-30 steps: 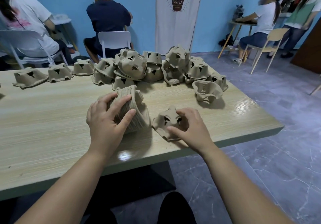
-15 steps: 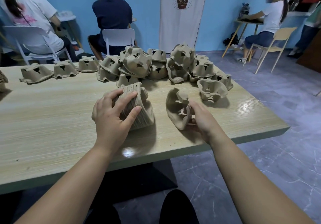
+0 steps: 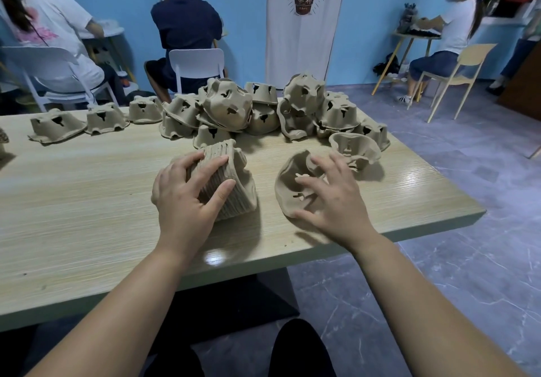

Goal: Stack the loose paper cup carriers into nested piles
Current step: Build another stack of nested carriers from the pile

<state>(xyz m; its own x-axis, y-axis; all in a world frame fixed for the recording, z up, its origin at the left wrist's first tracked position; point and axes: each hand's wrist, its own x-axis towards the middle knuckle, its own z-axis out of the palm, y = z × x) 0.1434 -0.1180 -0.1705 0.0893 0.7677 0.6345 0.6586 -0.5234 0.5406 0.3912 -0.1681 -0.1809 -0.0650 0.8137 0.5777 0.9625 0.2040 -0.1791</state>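
Paper cup carriers (image 3: 263, 110) lie heaped along the far edge of a wooden table (image 3: 87, 201), seen from the head camera as a seated person sorts them. The left hand (image 3: 187, 201) grips a nested pile (image 3: 234, 183) that lies tilted about midway between the near and far edges. Its fingers (image 3: 210, 168) are curled over the ribbed stack and the thumb is pressed against the near side, a hold unchanged from half a second ago.

Just beside the pile, toward the table's right edge, a loose carrier (image 3: 289, 171) now lies with its hollows facing up and its left rim raised. Half a second ago it stood on edge, pinched in the right hand (image 3: 336, 201); a second ago it sat bottom-up closer to the near edge. The pinch has gone: the right fingers (image 3: 304, 183) are spread wide over the open side, tips touching the inside.

Another upturned carrier (image 3: 355, 145) sits just behind the right hand, near the heaped carriers. Three single carriers (image 3: 101, 117) stand bottom-up in a row along the far edge, left of the heaped ones. Beyond the table, people (image 3: 184, 25) sit on chairs (image 3: 196, 60) facing a blue wall (image 3: 243, 10) hung with a banner (image 3: 304, 40) showing a coffee cup.
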